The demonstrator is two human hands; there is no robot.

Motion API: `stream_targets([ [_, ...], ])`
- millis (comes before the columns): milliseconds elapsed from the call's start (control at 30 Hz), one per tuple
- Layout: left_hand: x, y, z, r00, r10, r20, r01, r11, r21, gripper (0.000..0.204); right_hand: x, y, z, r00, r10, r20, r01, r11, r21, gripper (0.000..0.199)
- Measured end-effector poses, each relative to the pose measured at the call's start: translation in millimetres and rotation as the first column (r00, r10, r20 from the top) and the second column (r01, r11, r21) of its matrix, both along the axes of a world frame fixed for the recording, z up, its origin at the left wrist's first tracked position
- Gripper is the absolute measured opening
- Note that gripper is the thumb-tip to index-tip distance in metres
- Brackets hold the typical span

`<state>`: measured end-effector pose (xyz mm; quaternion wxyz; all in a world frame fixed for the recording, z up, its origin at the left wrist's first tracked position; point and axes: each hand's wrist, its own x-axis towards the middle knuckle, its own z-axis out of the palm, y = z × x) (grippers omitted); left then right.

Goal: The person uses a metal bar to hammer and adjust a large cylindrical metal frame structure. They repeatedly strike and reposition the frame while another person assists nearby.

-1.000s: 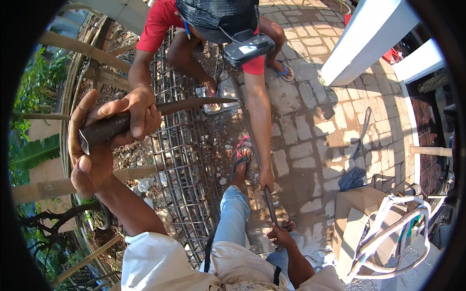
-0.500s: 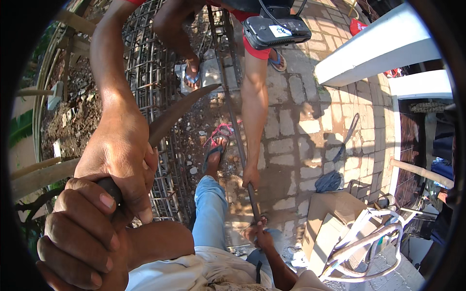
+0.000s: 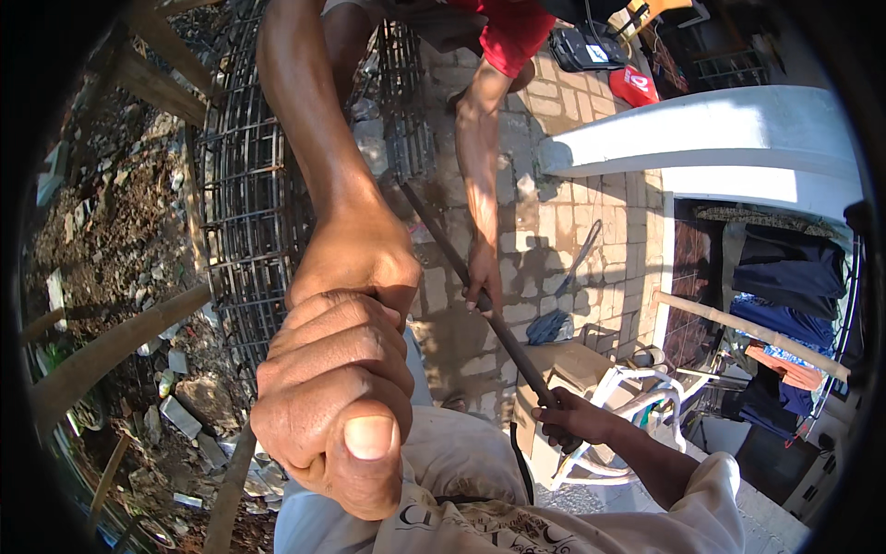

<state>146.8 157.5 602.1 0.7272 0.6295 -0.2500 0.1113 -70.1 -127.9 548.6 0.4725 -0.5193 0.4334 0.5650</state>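
A long, thin, dark bar (image 3: pixel 519 354) runs slantwise in front of the person, from the upper middle of the view down to the right. The person's right hand (image 3: pixel 580 418) is closed around its lower part, with the fingers wrapped over the dark surface. Higher on the same bar, one hand of a co-worker (image 3: pixel 484 274), whose arm comes out of a bright red sleeve (image 3: pixel 519 35), grips it from above.

The person's left hand (image 3: pixel 334 399) is large in the foreground, curled into a tight fist with the thumb toward the camera. It is just below the co-worker's other hand (image 3: pixel 360 251) and appears to touch it; what is inside this fist is hidden, so I cannot tell what it holds.

To the left there is a cage of grey steel rods (image 3: pixel 247 189), and beyond it brown soil with broken stones (image 3: pixel 115 231). Under the bar spreads a floor of pale paving bricks (image 3: pixel 577 222). Near the right hand stand a brown cardboard box (image 3: pixel 574 362) and white bent tubes (image 3: pixel 604 392), with a crumpled dark plastic bag (image 3: pixel 550 327) just beyond the box.
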Motion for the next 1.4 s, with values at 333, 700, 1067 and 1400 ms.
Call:
stream_targets([
  [333, -57, -50, -20, 0.974, -0.206, -0.09, 0.213, 0.974, 0.076, 0.04, -204, 17, -146, 0.141, -0.548, 0.824, 0.32, 0.813, 0.486, 0.057],
  [700, -35, -101, -40, 0.909, -0.356, 0.215, 0.38, 0.921, -0.081, 0.048, -121, 17, -167, -0.827, -0.062, 0.558, 0.435, 0.558, 0.707, 0.038],
  [1067, -71, -92, -28, 0.999, -0.029, 0.026, 0.028, 0.999, 0.027, 0.041, 141, -8, -4, -0.687, 0.233, 0.688, 0.531, 0.807, 0.257, 0.03],
  [1400, -37, -90, -16, 0.994, -0.05, -0.098, 0.041, 0.995, -0.095, 0.042, 255, -14, 36, -0.6, 0.556, 0.575, 0.77, 0.596, 0.226, 0.034],
])
